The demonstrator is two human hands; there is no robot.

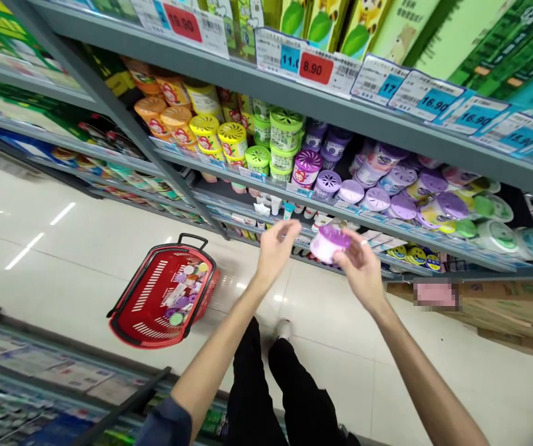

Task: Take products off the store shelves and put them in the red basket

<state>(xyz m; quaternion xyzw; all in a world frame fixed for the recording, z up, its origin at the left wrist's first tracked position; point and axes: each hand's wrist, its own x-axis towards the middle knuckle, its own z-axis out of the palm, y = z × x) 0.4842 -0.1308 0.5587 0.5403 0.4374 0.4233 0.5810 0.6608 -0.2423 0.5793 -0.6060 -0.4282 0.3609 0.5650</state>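
Note:
My right hand [363,267] is closed round a small white tub with a purple lid, an air freshener tub [325,245], held up in front of the shelf. To its left, my left hand [279,244] is raised with fingers bent toward the thumb; whether anything small sits between them I cannot make out. Behind both hands, the shelf [266,183] carries orange tubs [151,114], yellow tubs [233,141], green tubs [287,130] and purple-lidded tubs [329,183], some stacked and several tipped over at the right.
A red shopping basket [148,297] with several tubs and packs inside stands on the tiled floor [52,248] at left. Flattened cardboard [493,303] lies at right. Another shelf unit [62,365] runs behind me at lower left. Price tags [317,65] line the upper shelf edge.

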